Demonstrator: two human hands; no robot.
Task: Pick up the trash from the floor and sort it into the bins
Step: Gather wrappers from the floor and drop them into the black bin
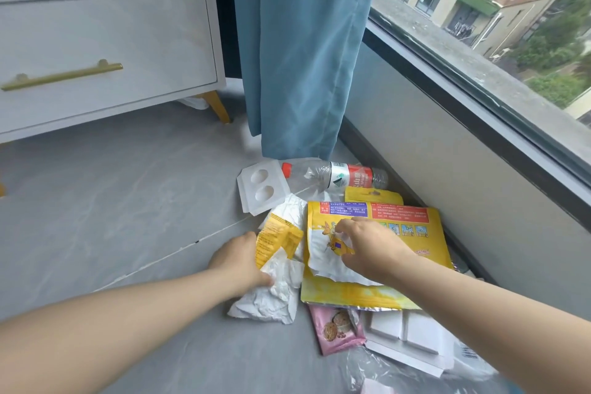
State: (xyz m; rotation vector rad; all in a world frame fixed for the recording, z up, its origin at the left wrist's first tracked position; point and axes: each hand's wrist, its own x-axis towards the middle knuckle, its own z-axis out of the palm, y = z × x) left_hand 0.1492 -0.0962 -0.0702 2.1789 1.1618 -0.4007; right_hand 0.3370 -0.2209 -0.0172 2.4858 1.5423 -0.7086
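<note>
A heap of trash lies on the grey floor [134, 201] beside the window wall. My left hand [238, 261] grips a crumpled white and yellow wrapper [275, 285]. My right hand [367, 243] pinches a torn white paper [329, 261] lying on a large yellow pouch [399, 221]. Behind them lie a clear plastic bottle [332, 174] with a red cap and a white blister tray [260, 185]. Nearer to me are a pink snack packet [335, 328] and white plastic packaging [406, 336].
A white drawer cabinet [105, 41] with gold handle and legs stands at the left. A blue curtain [297, 51] hangs down to the floor behind the trash. The window [511, 25] and its low grey wall run along the right. No bins are in view.
</note>
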